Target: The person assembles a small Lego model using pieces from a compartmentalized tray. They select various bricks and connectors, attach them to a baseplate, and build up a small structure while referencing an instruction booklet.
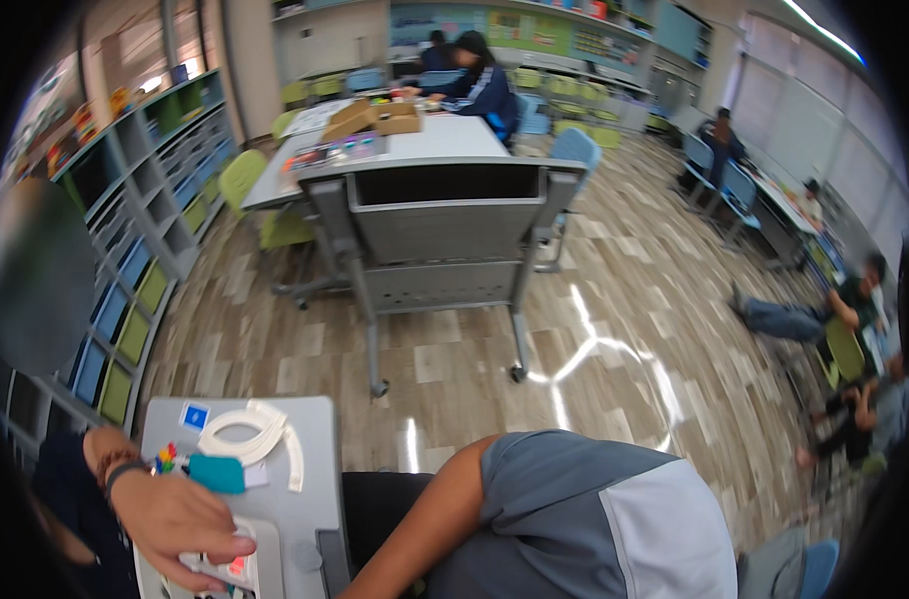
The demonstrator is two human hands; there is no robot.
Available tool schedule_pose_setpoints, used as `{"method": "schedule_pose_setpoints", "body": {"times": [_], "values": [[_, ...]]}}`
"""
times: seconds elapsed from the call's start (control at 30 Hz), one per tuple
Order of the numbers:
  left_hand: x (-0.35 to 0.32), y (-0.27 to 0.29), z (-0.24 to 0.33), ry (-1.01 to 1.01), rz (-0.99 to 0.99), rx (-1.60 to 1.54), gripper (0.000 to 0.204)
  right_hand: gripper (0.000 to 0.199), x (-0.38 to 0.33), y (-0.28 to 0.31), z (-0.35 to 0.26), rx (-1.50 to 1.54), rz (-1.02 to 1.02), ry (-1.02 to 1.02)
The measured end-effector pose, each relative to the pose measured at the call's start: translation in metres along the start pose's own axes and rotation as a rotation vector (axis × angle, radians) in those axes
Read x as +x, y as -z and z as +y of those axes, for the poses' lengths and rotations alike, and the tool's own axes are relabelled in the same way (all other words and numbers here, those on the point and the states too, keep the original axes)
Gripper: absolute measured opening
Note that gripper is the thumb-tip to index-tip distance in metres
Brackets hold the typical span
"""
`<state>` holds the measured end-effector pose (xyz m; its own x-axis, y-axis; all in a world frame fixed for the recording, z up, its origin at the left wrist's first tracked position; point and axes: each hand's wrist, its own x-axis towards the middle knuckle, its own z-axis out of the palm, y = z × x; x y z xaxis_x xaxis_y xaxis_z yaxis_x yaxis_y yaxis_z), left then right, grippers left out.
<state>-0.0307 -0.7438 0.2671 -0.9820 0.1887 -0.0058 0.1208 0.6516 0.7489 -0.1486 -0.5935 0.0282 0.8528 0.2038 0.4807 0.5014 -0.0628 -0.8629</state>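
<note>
Neither of my hands shows. At lower left, another person's hand (187,521), with bracelets at the wrist, reaches down over a white tray-like thing (267,559) on a small grey table. Its thumb points right, and the fingers partly hide small red and white pieces. Beside that wrist lie a teal pouch-like piece (217,474) and some small coloured parts (170,458). White curved track-like pieces (243,433) rest farther back, next to a blue-and-white card (194,415). A bare arm (430,524) in a grey sleeve slants to the lower edge, its hand out of view; whose it is I cannot tell.
Ahead stands a wheeled grey table (445,235), with cardboard boxes (375,120) and a seated person (479,85) at it. Shelves with coloured bins (135,262) line the left. People (854,299) sit along the right. Green and blue chairs stand about.
</note>
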Motion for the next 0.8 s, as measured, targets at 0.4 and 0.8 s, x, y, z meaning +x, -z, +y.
{"method": "schedule_pose_setpoints", "body": {"times": [0.4, 0.8], "values": [[0.034, 0.024, -0.039, 0.078, -0.168, 0.114, 0.030, 0.031, -0.061, 0.028, 0.023, -0.390, 0.119, -0.072], [0.083, -0.021, -0.064, 0.432, 0.310, 0.179, 0.028, 0.030, -0.087, 0.023, -0.019, -0.424, 0.190, -0.180]]}}
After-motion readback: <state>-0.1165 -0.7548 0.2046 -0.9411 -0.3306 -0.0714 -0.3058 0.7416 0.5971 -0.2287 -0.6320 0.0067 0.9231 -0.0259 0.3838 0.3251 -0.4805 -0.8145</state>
